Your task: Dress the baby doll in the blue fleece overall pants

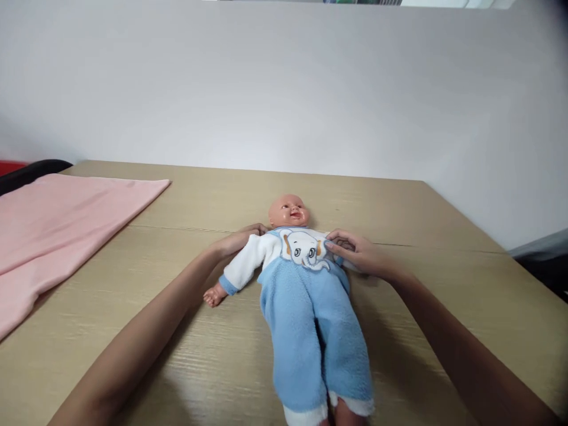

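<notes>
A baby doll (306,284) lies face-up on a wooden counter (213,361).
From left: a pink cloth (57,236); the left hand (242,239) beside the doll's shoulder, fingers partly hidden, their grip impossible to tell; the doll, near the middle, in a blue-and-white outfit (288,319) with an elephant face; the right hand (357,254) touching its other side, fingers curled, whether pinching fabric unclear.

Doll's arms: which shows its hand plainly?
The arm nearest the person's left hand: the doll's hand lies uncovered; the person's right hand partly hides the other arm.
</notes>
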Motion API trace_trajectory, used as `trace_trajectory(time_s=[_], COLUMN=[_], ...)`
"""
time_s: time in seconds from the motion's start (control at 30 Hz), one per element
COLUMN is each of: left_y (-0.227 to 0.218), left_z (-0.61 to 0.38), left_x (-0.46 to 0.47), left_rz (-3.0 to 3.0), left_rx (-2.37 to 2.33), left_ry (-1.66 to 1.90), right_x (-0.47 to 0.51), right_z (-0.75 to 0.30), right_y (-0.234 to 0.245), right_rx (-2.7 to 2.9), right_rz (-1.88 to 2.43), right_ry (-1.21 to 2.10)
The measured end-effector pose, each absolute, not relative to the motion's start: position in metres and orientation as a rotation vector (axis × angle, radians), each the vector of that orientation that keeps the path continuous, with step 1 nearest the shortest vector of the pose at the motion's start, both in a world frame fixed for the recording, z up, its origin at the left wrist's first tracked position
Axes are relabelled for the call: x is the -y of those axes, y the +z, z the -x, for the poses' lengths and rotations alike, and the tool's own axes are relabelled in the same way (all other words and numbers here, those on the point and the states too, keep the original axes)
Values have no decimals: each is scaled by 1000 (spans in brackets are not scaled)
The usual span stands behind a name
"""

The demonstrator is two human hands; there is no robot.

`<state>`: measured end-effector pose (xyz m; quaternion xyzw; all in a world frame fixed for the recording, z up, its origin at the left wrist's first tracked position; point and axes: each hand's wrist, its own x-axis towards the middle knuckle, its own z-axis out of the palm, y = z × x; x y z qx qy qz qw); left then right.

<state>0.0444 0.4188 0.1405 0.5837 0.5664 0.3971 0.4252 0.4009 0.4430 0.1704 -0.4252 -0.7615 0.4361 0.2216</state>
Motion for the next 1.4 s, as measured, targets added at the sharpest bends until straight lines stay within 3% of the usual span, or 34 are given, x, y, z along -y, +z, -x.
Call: trace_trajectory(time_s=[0.2,0.27,0.37,0.5,0.6,0.8,1.03,1.2,1.4], left_y=[171,185,199,195,187,178,169,171,177], left_z=[-51,-72,-120,-180,-197,-185,-176,-173,-180], left_x=[-417,-405,-395,-412,-429,-431,-429,-423,-424], left_rz=[-1740,-2079,-2456,-2684,-2744,-2727,-2860,-2625,-2065], left_rx=[-1575,-1543,-1317,-1287,-1254,-867,-442,-456,-644], left_ry=[1011,1083,980,422,229,566,852,1059,1057], right_x=[-411,-405,-401,-403,-405,-419,-437,-417,-383], right_z=[-453,-477,-504,-513,-511,-493,-431,-417,-422], right_y=[153,142,122,106,113,148,159,159,169], right_rx=[2163,2200,2214,2098,1971,1695,1816,2022,2015], right_rz=[1238,1242,1255,1232,1238,1109,869,715,926], right_ry=[434,365,471,552,554,835,871,852,873])
